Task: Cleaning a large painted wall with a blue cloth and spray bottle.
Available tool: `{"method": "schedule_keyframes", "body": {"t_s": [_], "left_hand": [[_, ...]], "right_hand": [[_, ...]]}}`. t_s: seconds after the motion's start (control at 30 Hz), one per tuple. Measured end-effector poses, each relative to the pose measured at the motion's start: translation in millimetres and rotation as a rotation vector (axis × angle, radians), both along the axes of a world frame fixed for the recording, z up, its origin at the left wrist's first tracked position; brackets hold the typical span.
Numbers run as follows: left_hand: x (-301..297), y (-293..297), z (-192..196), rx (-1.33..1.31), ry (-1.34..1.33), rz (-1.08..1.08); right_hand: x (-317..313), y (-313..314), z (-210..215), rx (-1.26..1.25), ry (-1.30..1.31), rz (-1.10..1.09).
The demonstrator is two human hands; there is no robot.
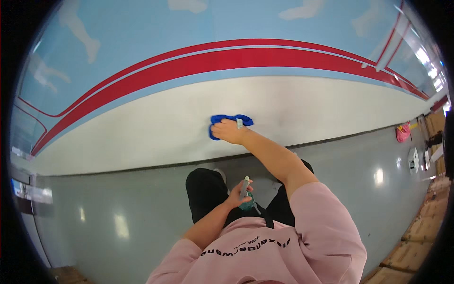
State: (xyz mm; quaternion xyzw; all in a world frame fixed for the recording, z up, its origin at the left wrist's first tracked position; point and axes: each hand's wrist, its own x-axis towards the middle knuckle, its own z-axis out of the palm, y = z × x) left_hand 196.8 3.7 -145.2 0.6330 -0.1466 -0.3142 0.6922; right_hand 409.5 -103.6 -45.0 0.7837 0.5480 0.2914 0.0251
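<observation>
My right hand point(230, 131) presses a blue cloth point(231, 117) against the white lower part of the wall point(156, 123), its fingers gathered over the fabric. A small pale tag sticks out of the cloth by the wrist. Low between my knees, my left hand point(236, 195) grips a spray bottle point(245, 204) with a greenish see-through body and a grey and white spray head point(246, 182). Part of the bottle is hidden behind my fingers.
Above the white band, the wall has red stripes point(246, 57) and a light blue mural. Grey glossy floor point(156, 203) lies around my bent knees. At the far right are a pink bag point(403, 132), a white box-like item point(413, 161) and cardboard boxes point(416, 232).
</observation>
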Motion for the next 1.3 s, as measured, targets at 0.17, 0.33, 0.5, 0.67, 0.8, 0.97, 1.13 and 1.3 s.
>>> {"method": "schedule_keyframes", "body": {"t_s": [0.17,0.33,0.5,0.67,0.8,0.97,1.13,1.3], "left_hand": [[-0.8,6.5,1.2,-0.036,-0.133,-0.015],[0.4,14.0,-1.7,-0.039,-0.078,-0.024],[-3.5,17.3,-3.7,0.027,-0.136,-0.019],[-3.7,22.2,-10.2,0.030,-0.149,0.021],[-4.9,15.6,-5.9,0.055,-0.083,0.042],[-4.0,18.0,-14.6,0.111,-0.085,0.009],[-5.4,12.4,14.7,0.163,-0.066,-0.005],[-8.6,12.9,12.5,0.216,0.019,0.048]], "right_hand": [[-31.5,-25.0,77.5,-0.056,0.007,-0.201],[-42.1,-4.5,245.9,0.452,-0.405,-0.160],[-8.6,-83.8,307.3,0.416,-0.409,-0.257],[-12.4,-195.8,280.7,0.796,-0.533,-0.704],[-23.0,-249.0,217.6,1.030,-0.405,-1.076],[-57.8,-285.4,181.9,0.733,0.072,-1.328],[-48.2,-333.7,253.6,1.248,-0.295,-1.254],[-22.6,-343.9,235.0,1.291,-0.021,-1.510]]}}
